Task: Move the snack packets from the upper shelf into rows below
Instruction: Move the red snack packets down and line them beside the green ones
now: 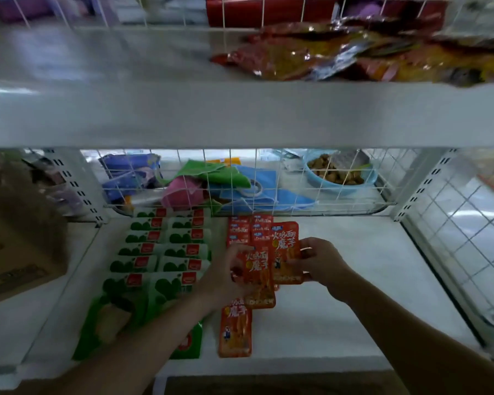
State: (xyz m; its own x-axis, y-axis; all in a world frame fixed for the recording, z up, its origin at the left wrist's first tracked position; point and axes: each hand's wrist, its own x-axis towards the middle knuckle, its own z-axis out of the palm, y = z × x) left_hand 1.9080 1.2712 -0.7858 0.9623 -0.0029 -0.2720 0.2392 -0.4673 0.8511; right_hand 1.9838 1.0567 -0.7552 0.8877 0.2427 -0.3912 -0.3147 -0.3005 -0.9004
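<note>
Reaching in beneath the upper shelf (183,115), both of the person's hands hover over the white lower shelf (340,323), each with a packet in it. The left hand (226,277) curls its fingers round the left edge of an orange packet (257,280), which stands upright with its printed face toward the camera. The right hand (318,260) pinches the right edge of a second orange packet (285,252), held just beside the first and slightly higher, and the two packets overlap along their inner edges. Behind them, against the wire mesh (297,183), a short row of orange packets (248,229) lies flat on the lower shelf, and a third orange packet (235,329) lies alone near the front edge, below the left hand. Left of these, green packets (160,252) lie in two overlapping columns running from back to front. A loose pile of snack packets (340,52) in red and yellow sits on the upper shelf at the right. A cardboard box (17,252) stands at the far left, and a blue bowl (340,178) of brown pieces shows through the mesh.
</note>
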